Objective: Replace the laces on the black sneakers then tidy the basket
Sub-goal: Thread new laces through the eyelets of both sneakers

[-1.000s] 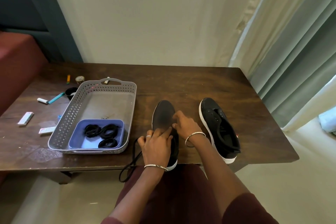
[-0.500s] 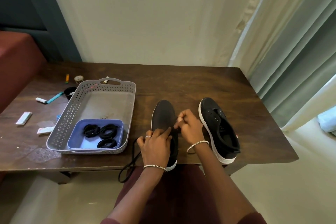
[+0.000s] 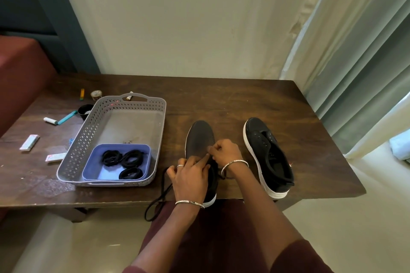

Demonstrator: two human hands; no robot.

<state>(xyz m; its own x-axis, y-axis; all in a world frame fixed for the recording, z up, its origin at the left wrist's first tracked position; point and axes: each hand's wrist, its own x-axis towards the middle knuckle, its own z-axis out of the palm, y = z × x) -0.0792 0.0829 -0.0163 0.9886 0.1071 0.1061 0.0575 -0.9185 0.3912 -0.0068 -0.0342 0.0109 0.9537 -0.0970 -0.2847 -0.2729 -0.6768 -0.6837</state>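
The left sneaker [image 3: 200, 139] was steadied on the bench [image 3: 221, 99] by the left hand [image 3: 190, 175], apparently for threading, while the lace [image 3: 158, 199] was pinched by the right hand [image 3: 224, 150].

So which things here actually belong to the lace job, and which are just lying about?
Job:
- left sneaker, under left hand and right hand
- loose lace hanging off the table edge
- right sneaker, unlaced
- grey basket
- blue tray with three coiled laces

Lying about:
- white packets
- teal pen
- small black cup
- table
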